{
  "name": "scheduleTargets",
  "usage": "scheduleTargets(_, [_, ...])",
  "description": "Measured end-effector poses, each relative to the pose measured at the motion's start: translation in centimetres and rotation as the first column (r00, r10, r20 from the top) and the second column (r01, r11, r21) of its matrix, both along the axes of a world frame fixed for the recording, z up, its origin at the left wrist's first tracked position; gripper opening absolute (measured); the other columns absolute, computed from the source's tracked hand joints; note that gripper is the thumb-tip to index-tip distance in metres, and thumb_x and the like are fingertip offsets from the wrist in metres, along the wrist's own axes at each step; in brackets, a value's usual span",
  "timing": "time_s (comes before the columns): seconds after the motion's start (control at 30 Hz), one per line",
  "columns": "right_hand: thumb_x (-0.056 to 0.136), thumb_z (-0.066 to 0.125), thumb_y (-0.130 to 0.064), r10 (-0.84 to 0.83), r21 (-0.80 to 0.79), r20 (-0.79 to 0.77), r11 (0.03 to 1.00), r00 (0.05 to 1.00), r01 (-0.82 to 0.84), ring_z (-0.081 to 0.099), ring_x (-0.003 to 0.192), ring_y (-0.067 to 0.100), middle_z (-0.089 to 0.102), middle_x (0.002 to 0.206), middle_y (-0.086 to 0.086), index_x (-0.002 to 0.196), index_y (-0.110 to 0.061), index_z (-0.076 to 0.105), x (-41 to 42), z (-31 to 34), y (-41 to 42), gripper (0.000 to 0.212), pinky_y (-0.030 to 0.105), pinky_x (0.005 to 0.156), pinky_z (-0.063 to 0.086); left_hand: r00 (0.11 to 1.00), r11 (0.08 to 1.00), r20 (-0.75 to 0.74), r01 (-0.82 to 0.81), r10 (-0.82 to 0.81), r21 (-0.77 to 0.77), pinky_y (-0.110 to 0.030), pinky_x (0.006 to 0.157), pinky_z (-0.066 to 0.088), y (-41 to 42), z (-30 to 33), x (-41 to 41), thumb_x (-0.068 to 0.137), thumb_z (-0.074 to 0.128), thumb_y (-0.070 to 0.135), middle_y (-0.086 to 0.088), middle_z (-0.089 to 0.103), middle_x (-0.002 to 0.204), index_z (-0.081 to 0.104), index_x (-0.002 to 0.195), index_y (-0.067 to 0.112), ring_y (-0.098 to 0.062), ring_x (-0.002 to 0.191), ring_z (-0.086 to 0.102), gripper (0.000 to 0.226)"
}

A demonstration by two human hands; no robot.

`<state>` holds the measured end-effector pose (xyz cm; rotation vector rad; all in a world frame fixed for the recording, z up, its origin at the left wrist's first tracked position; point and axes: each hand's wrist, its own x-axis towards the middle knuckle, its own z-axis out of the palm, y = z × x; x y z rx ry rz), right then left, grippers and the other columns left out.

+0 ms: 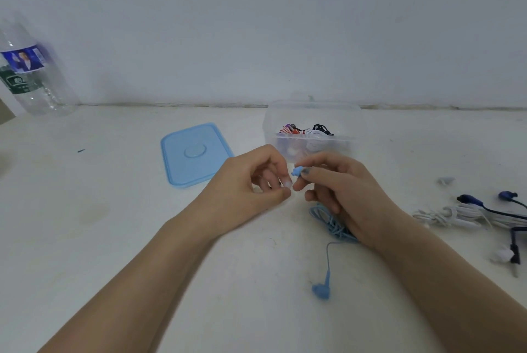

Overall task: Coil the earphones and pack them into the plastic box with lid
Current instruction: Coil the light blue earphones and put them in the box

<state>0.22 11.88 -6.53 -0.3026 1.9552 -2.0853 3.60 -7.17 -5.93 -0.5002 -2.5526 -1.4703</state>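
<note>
Step in hand, judging by the layout: coiling the light-blue earphones (333,224), not yet packing them. Landmark for everything below: the clear plastic box (312,131), standing open toward the back of the counter (114,238).

Far left of the box, against the wall: an empty water bottle (31,73). Just left of the box, flat on the counter: the blue lid (195,154), off and apart from it.

In front of the box, slightly left: left hand (256,178), raised off the counter, forearm angled in from lower left, fingers curled, thumb and fingertips drawn together as if pinching something small; what they hold, if anything, too small to tell. Directly in front of the box: right hand (336,187), forearm coming in from lower right, thumb and forefinger pinching one blue earbud (296,172), the other fingers loosely curled above the bunched blue cable. Both hands nearly touching at the fingertips.

Nearer than the box, below the right hand: the second earbud (322,290) trailing loose on the counter.

Inside the box: several coiled sets already, red, white and black.

Far right of the box: white and dark-blue earphones (467,214) in a tangle, waiting.

Next move likely calls for gathering the trailing bud, winding the cable neatly, then lifting the bundle forward into the box.
</note>
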Motion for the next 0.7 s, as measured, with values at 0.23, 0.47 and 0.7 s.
scheduleTargets(0.23, [0.093,0.059,0.001,0.004,0.037,-0.028,0.999,1.0,-0.003,0.043,0.037,0.009,0.07,0.074,0.016,0.097,0.004,0.067,0.2,0.16,-0.18,0.01,0.026,0.058,0.048,0.999,0.999,-0.039,-0.028,0.027,-0.026,-0.033,0.077,0.057,-0.02,-0.44,-0.31,0.082,0.079,0.0,0.007,0.069,0.079,0.066,0.091,0.013,-0.021,0.073,0.064,0.02])
scheduleTargets(0.47, [0.091,0.063,0.001,0.025,-0.002,-0.018,1.0,1.0,-0.026,0.06,0.058,0.016,0.068,0.069,0.014,0.092,0.003,0.067,0.02,-0.1,-0.05,0.005,0.021,0.055,0.048,0.999,0.999,-0.034,-0.021,0.02,-0.03,-0.025,0.076,0.057,0.14,-0.49,-0.45,0.083,0.078,0.0,0.011,0.069,0.077,0.067,0.09,0.012,-0.01,0.072,0.066,0.018])
scheduleTargets(0.7, [0.09,0.063,0.002,0.039,-0.024,-0.036,0.999,0.999,-0.04,0.061,0.063,0.018,0.067,0.068,0.014,0.09,0.002,0.067,0.05,-0.2,-0.15,0.004,0.024,0.06,0.05,0.997,0.999,-0.076,-0.024,0.021,-0.043,-0.037,0.078,0.058,-0.07,-0.66,-0.57,0.083,0.079,0.002,-0.001,0.069,0.08,0.068,0.089,0.012,-0.017,0.073,0.066,0.016])
